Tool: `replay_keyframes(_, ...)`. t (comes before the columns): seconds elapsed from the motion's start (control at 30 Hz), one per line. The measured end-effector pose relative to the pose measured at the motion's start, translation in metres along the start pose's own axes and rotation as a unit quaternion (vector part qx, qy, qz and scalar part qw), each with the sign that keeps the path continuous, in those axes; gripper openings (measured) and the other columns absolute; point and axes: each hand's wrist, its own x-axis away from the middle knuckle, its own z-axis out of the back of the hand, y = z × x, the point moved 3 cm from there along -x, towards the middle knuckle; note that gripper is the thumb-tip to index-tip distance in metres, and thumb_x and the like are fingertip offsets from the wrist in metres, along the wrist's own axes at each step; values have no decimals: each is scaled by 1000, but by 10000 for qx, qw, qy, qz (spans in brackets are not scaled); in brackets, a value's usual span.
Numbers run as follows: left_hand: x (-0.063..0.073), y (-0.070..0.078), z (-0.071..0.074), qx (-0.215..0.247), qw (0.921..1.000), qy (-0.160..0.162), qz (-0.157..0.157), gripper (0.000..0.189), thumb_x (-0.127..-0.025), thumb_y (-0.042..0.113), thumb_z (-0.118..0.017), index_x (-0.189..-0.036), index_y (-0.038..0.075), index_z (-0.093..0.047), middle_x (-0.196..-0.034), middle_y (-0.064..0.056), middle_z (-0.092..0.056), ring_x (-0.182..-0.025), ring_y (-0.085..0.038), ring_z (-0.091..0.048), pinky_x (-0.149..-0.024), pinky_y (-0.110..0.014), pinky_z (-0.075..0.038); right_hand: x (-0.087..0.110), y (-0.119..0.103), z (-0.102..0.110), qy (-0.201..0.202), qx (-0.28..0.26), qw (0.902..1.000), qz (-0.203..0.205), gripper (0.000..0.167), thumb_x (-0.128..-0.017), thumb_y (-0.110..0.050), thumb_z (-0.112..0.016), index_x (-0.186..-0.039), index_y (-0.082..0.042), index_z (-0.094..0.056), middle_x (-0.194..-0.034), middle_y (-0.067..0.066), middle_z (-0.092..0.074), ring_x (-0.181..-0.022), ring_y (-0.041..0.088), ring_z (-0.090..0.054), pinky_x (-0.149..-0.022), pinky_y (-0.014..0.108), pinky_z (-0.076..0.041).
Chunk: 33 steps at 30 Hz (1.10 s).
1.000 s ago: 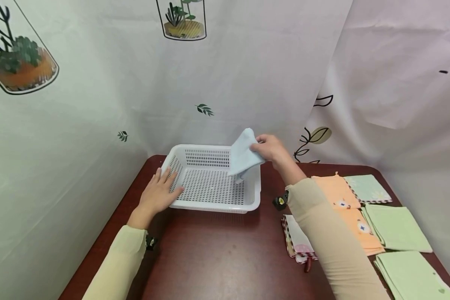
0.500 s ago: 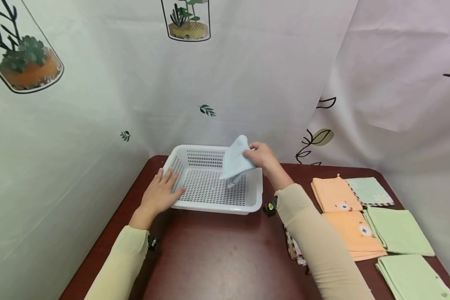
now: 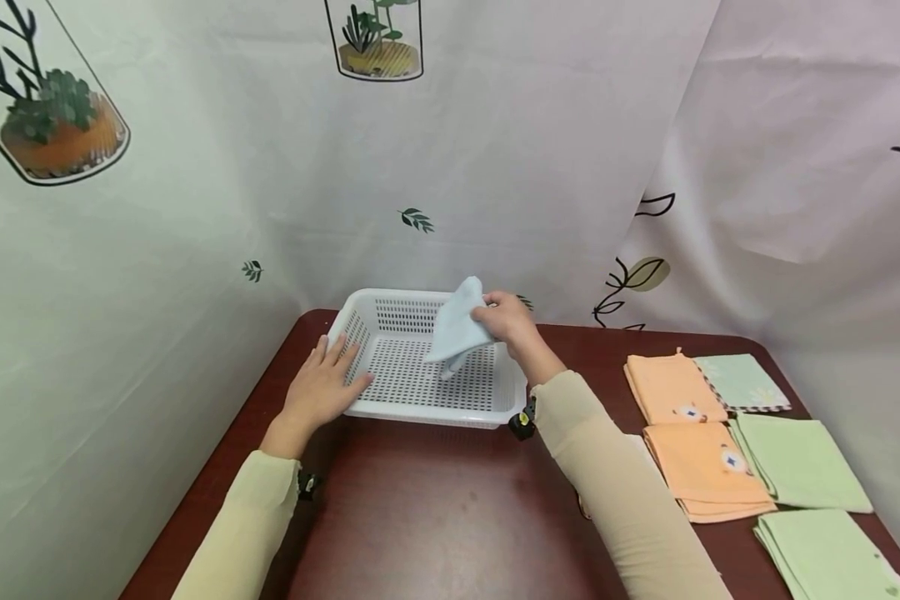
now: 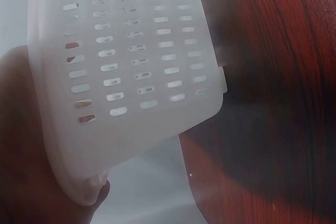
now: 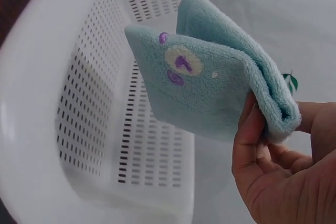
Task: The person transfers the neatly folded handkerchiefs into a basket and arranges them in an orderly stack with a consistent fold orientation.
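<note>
A printed curtain (image 3: 495, 167) rises behind the dark red table (image 3: 450, 517), its upper part cut off by the frame. The right sleeve (image 3: 600, 475) slants across the table, covering nearly all of a white cloth (image 3: 644, 450); only slivers show. The white basket (image 3: 420, 411) stands near the table's far edge, its right end partly behind the right forearm. Folded orange towels (image 3: 675, 387) and green towels (image 3: 798, 462) lie at the right, the nearest green one cut off below. The folded light-blue cloth (image 3: 457, 327) is tilted above the basket, hiding part of its floor. The right hand (image 3: 508, 317) pinches its edge between thumb and fingers. The left hand (image 3: 322, 387) lies with fingers spread over the basket's left rim; the left wrist view shows it dark and indistinct.
</note>
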Motion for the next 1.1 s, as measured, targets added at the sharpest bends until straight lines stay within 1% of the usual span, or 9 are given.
replay_keyframes(0.07,0,0,0,6,10000,2,6,75,-100,51,-48,-158,5,-33,-167,-21,-18,-155,-45,-3,-124,-56,-11,-1,1,-4,2,-57,10000,6,35,-97,-17,-62,-129,-3,-62,-130,19,-61,-100,27,-66,-79,34,-59)
replay_keyframes(0.2,-1,-1,0,10,10000,-11,5,75,-100,51,-48,-158,5,-33,-167,-21,-18,-155,-44,-2,-124,-56,-10,-3,2,-12,14,-38,10000,56,31,-96,-16,-62,-123,-2,-64,-128,19,-62,-97,25,-66,-75,32,-57)
replay_keyframes(0.3,-1,-2,-1,-2,10000,-31,0,75,-101,51,-47,-158,5,-33,-167,-21,-18,-155,-44,-2,-124,-56,-10,-4,3,-18,-19,-21,10000,69,33,-96,-16,-62,-126,-2,-63,-130,18,-62,-100,25,-66,-77,33,-57)
replay_keyframes(0.43,-2,-2,-1,-17,10000,-43,-4,75,-101,52,-47,-158,5,-33,-167,-21,-18,-155,-44,-2,-125,-55,-10,-6,4,-26,-97,-9,9999,50,41,-98,-17,-62,-136,-5,-60,-133,18,-60,-108,28,-66,-85,37,-57)
replay_keyframes(0.5,-2,-2,-1,-23,10000,-44,-5,76,-100,52,-47,-158,6,-33,-167,-20,-18,-155,-44,-2,-125,-55,-10,-6,4,-30,-133,2,9999,47,43,-98,-17,-62,-138,-5,-59,-133,18,-61,-109,29,-66,-87,38,-57)
replay_keyframes(0.6,-2,-3,-2,-26,10000,-42,1,76,-100,53,-47,-158,6,-33,-167,-20,-18,-155,-44,-2,-125,-55,-10,-7,4,-35,-196,48,9998,57,42,-98,-17,-62,-138,-4,-59,-131,19,-62,-109,30,-67,-87,38,-58)
replay_keyframes(0.77,-1,-3,-1,-4,10000,-42,39,76,-100,53,-47,-158,6,-33,-167,-19,-18,-155,-43,-2,-125,-55,-10,-8,3,-45,-233,69,9997,72,38,-97,-15,-63,-133,-3,-61,-130,19,-62,-108,29,-67,-85,37,-59)
replay_keyframes(0.93,-1,-3,-1,-10,10000,-49,51,76,-100,52,-47,-158,6,-32,-167,-19,-17,-155,-43,-2,-125,-55,-10,-8,0,-53,-325,118,9994,23,38,-97,-14,-64,-134,-3,-61,-129,19,-63,-107,30,-68,-83,35,-60)
replay_keyframes(1.1,-2,-1,-2,-11,10000,-71,37,76,-101,52,-46,-159,6,-32,-167,-19,-17,-155,-43,-1,-125,-54,-9,-9,-2,-59,-391,-43,9992,-22,42,-96,-12,-65,-137,-3,-60,-129,20,-63,-109,32,-67,-84,34,-60)
